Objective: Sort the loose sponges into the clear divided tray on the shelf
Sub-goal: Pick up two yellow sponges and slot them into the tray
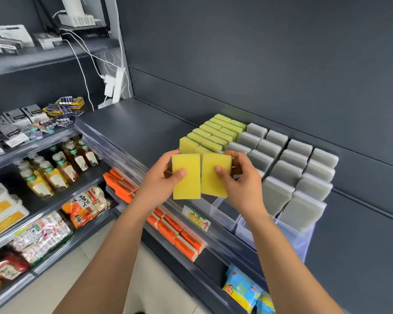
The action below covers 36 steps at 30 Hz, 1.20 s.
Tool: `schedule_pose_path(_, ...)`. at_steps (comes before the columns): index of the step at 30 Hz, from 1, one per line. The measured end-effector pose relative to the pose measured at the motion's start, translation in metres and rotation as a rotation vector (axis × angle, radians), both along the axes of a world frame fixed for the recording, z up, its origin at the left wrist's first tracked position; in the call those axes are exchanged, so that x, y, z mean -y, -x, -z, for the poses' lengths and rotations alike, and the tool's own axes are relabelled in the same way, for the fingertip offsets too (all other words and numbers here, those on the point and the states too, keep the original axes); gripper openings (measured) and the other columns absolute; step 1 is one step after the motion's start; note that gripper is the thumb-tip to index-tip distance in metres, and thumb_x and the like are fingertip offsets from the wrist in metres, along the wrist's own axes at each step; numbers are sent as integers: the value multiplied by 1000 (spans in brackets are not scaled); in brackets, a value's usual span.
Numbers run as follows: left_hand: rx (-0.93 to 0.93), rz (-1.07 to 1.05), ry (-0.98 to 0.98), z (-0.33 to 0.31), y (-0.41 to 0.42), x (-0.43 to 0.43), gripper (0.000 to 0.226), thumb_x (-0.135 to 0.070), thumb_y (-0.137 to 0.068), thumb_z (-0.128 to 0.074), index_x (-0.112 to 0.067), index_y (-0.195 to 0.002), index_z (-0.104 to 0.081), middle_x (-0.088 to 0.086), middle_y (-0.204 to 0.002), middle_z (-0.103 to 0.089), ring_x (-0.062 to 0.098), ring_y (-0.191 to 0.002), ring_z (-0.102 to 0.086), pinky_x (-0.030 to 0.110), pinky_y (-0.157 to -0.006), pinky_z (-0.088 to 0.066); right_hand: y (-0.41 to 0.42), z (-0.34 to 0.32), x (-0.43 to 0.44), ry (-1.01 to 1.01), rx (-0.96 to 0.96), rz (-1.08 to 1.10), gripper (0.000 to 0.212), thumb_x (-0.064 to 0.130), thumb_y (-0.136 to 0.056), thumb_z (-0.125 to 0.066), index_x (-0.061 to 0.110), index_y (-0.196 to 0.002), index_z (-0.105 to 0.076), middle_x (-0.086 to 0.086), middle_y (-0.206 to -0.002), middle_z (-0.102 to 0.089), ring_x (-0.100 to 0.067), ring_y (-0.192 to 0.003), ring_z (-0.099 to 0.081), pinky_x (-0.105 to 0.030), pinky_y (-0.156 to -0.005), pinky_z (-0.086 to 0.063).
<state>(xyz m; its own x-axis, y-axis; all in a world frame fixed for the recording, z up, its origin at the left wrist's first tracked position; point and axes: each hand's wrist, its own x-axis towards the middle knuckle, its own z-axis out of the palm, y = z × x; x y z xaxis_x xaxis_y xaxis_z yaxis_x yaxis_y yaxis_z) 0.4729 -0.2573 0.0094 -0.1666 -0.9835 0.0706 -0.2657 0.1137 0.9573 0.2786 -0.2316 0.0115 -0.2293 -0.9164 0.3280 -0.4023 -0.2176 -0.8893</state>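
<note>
My left hand [159,177] grips one yellow sponge [186,186] upright, thumb on its face. My right hand [238,177] grips a second yellow sponge [210,182] beside it, the two edges almost touching. Both are held just above the front left of the clear divided tray [225,214] on the dark shelf. Behind them, rows of yellow-and-green sponges [216,132] fill the tray's left lanes, and grey sponges [290,162] stand in the lanes to the right. Front compartments of the tray show no sponges.
The dark shelf top [134,123] stretches left of the tray, with a dark back wall [259,64] behind. A price label [196,217] sits on the shelf edge. Orange sponges [168,225] line the shelf below. Bottles [55,168] and snack packs [86,209] fill the left shelving.
</note>
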Motion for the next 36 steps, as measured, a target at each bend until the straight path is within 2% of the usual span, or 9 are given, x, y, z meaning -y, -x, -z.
schedule_pose_path(8, 3, 186, -4, 4, -33, 94, 39, -21, -91, -58, -47, -118, -46, -14, -114, -61, 9, -104, -59, 40, -85, -54, -38, -4, 57, 20, -101, 201, 29, 27, -83, -69, 34, -106, -55, 18, -80, -54, -12, -75, -53, -40, -66, -52)
schedule_pose_path(11, 2, 286, -10, 1, -45, 130, 43, -20, -90, -60, -55, -111, -47, -16, -111, -63, 6, -103, -59, 35, -89, -51, -57, -6, 76, 5, -124, 289, 29, 27, -82, -70, 34, -106, -56, 16, -77, -54, -15, -73, -54, -44, -66, -52)
schedule_pose_path(15, 45, 411, -14, 0, -53, 164, 44, -23, -89, -61, -60, -108, -46, -24, -106, -62, -1, -99, -60, 28, -83, -51, -73, -4, 89, -23, -180, 421, 31, 27, -82, -69, 37, -107, -53, 16, -77, -53, -14, -72, -54, -42, -66, -52)
schedule_pose_path(19, 78, 521, 2, 5, -52, 183, 44, -23, -89, -61, -52, -115, -43, -22, -106, -60, 4, -101, -59, 29, -82, -51, -85, 0, 91, -60, -282, 545, 41, 28, -84, -68, 34, -121, -51, 5, -87, -56, -11, -72, -52, -30, -68, -48)
schedule_pose_path(22, 101, 577, 39, 5, -51, 191, 45, -21, -88, -62, -48, -118, -41, -24, -106, -56, 4, -100, -58, 24, -77, -51, -89, 2, 88, -104, -330, 587, 36, 23, -84, -67, 28, -118, -56, 5, -99, -60, -13, -79, -53, -28, -69, -44)
schedule_pose_path(26, 118, 606, 99, 6, -47, 195, 45, -20, -89, -61, -47, -117, -38, -22, -106, -55, 6, -100, -57, 28, -80, -52, -91, 7, 82, -170, -340, 629, 34, 16, -84, -66, 26, -114, -55, 3, -99, -59, -12, -81, -50, -28, -69, -42)
schedule_pose_path(28, 107, 606, 118, 7, -45, 196, 45, -19, -89, -61, -44, -120, -39, -14, -108, -57, 9, -99, -58, 30, -80, -53, -93, 10, 82, -178, -334, 628, 35, 11, -83, -65, 23, -114, -54, 3, -104, -57, -5, -77, -48, -29, -72, -45)
schedule_pose_path(31, 115, 598, 150, 9, -43, 195, 46, -19, -89, -61, -41, -123, -38, -15, -104, -56, 7, -94, -58, 26, -76, -52, -94, 14, 84, -173, -369, 627, 35, 8, -83, -65, 20, -114, -54, 2, -110, -55, 6, -76, -45, -20, -69, -35)
schedule_pose_path(36, 155, 574, 212, 10, -40, 195, 47, -18, -89, -61, -39, -124, -38, -24, -98, -51, -2, -87, -54, 13, -65, -45, -96, 17, 86, -163, -447, 638, 33, 6, -86, -61, 17, -116, -53, -1, -112, -52, -11, -68, -44, -27, -65, -38)
